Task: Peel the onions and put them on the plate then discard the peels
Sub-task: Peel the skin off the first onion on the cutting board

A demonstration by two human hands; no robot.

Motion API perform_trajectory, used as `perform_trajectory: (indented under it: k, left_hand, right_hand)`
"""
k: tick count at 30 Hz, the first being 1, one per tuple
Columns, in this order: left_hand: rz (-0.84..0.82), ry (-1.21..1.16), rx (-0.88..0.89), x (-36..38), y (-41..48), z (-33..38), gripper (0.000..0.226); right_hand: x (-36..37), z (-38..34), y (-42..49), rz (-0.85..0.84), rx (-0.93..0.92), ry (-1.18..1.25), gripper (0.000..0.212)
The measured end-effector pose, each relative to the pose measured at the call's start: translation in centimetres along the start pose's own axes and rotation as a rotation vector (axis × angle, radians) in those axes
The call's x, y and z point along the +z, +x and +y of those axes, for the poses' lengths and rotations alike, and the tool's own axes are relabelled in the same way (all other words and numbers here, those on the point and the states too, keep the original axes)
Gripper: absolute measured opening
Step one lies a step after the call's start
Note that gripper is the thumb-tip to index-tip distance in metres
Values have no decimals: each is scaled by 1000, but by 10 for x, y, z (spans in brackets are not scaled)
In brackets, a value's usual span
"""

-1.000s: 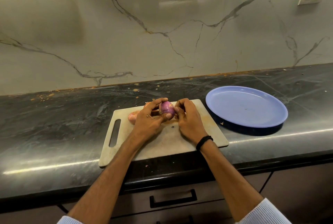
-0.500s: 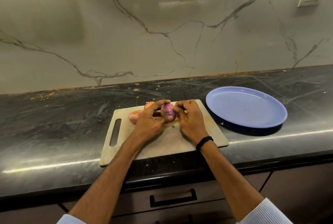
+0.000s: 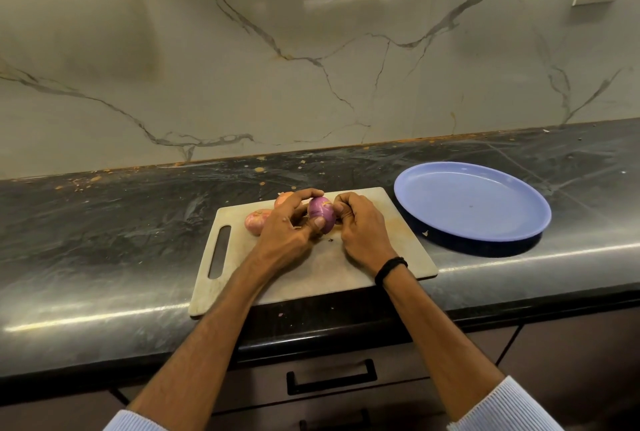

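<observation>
Dark stone table (image 3: pixel 104 222), cutting board (image 3: pixel 311 274) at its front edge. Above the board the left grip (image 3: pixel 289 226) curls round a purple onion (image 3: pixel 321 214) and the right grip (image 3: pixel 356 222) pinches its end: peeling, I judge. Next: strip any leftover skin, then carry it to the blue plate (image 3: pixel 472 202).

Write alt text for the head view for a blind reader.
Two hands work on a purple onion over a cutting board: the left hand grips it, the right hand pinches its other side. Two pinkish onions lie on the board behind the left hand; a blue plate, holding no onions, sits right of the board on the dark countertop.
</observation>
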State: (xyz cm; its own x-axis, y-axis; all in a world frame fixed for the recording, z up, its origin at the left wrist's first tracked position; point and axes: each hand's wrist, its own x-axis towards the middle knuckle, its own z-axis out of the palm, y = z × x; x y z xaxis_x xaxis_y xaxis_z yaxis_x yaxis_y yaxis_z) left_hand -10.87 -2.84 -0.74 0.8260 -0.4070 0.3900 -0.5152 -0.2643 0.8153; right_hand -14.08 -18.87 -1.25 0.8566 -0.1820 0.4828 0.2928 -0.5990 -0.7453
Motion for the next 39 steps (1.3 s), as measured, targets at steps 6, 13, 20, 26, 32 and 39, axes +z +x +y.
perform_trajectory:
  k: [6,13,20,26,32,39]
  left_hand:
    - [53,-124,-14,-1,-1,6,42]
    - [61,-238,-23,-2,0,1,40]
    - [66,-302,-38,-2,-2,5,40]
    - [79,-312,-56,-1,-1,8,46]
    - [110,-349,-66,0,-1,9,42]
    - [97,-362,-83,1,-1,9,46]
  right_hand:
    - [-6,-4,-2,24,90,142,18]
    - [-11,-4,-3,174,216,222,15]
    - [-14,-2,-5,254,168,135,17]
    - [-11,-4,-6,151,40,153,15]
    - [-8,-3,-6,49,-59,186,22]
    - [-8,-4,-8,100,-68,201,20]
